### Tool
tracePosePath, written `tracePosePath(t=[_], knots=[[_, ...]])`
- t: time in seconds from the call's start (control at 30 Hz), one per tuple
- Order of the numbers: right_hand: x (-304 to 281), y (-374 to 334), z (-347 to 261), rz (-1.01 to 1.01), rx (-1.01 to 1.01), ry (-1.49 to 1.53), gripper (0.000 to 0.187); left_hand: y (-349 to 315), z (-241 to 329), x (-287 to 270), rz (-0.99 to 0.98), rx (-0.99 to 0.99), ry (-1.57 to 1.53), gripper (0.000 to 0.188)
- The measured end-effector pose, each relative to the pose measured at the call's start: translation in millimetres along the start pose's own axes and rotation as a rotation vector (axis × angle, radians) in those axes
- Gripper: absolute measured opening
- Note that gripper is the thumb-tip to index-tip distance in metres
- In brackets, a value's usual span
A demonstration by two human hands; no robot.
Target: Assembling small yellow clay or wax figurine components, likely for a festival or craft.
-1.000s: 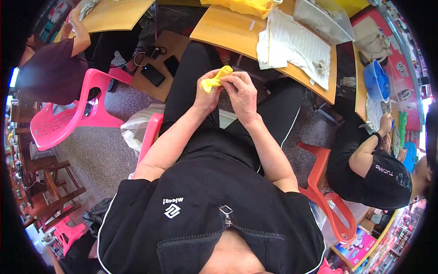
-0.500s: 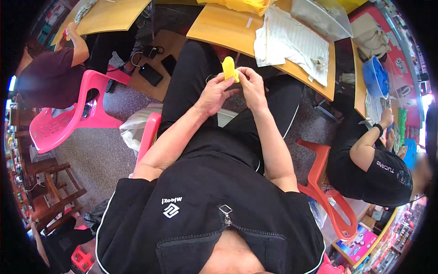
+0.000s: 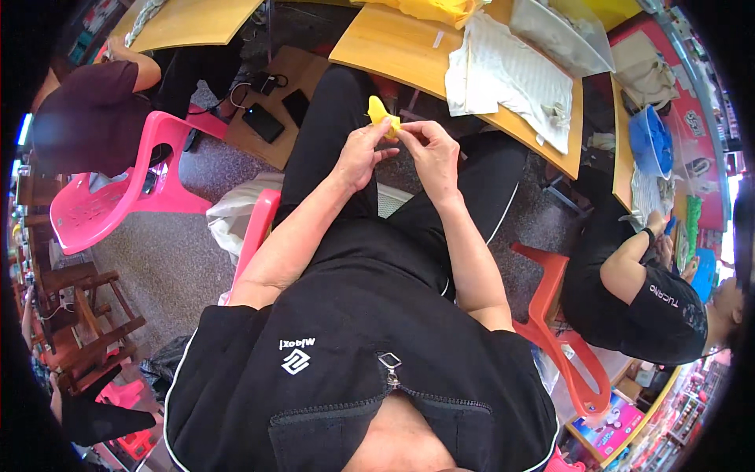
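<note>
Over my lap, near the front edge of the wooden table, I hold a small, bright yellow, soft-looking piece (image 3: pixel 377 108) with a rounded end sticking up. I cannot make out its kind. My left hand (image 3: pixel 363 157) pinches its lower part between thumb and fingers. Opposite it, my right hand (image 3: pixel 431 151) has thumb and forefinger closed on the piece's right edge, close to the left fingertips. The fingers hide part of the yellow piece.
White cloth (image 3: pixel 511 79) covers part of the wooden table (image 3: pixel 385 47), beside a clear plastic bin (image 3: pixel 560 35) and yellow material (image 3: pixel 432 9). Co-workers sit left and right. A pink chair (image 3: pixel 102 216), a red chair (image 3: pixel 546 295) and a black phone (image 3: pixel 263 122) surround me.
The yellow piece has tipped left and sunk slightly lower between my fingers. My right hand has shifted slightly along its edge. The co-worker on the right has moved an arm.
</note>
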State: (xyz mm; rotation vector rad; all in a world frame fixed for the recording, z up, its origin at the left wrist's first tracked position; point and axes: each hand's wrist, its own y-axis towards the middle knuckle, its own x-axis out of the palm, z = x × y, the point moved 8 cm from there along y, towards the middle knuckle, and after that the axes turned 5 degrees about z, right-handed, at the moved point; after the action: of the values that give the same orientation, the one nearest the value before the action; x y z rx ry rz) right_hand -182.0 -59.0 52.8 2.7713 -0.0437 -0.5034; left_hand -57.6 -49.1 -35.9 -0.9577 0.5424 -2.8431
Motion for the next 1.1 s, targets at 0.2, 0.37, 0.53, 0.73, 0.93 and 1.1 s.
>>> tracePosePath(t=[0.2, 0.37, 0.53, 0.73, 0.93, 1.1], knots=[[-9, 5, 17, 0.042, 0.010, -0.001, 0.011, 1, 20, -23, 0.257, 0.048, 0.076, 0.045], [1, 3, 19, -0.138, 0.061, 0.001, 0.012, 6, 38, -20, 0.108, 0.167, 0.167, 0.033], [5, 4, 32, -0.097, 0.173, 0.141, 0.013, 6, 37, -32, 0.247, 0.274, -0.071, 0.019], [10, 1, 46, -0.040, 0.289, 0.323, 0.011, 3, 64, -16, 0.238, 0.485, 0.029, 0.021], [-2, 4, 9, 0.001, -0.031, -0.055, 0.010, 3, 66, -18, 0.126, 0.380, 0.023, 0.018], [-4, 5, 9, 0.014, 0.017, -0.001, 0.017, 5, 65, -26, 0.159, 0.422, 0.015, 0.014]])
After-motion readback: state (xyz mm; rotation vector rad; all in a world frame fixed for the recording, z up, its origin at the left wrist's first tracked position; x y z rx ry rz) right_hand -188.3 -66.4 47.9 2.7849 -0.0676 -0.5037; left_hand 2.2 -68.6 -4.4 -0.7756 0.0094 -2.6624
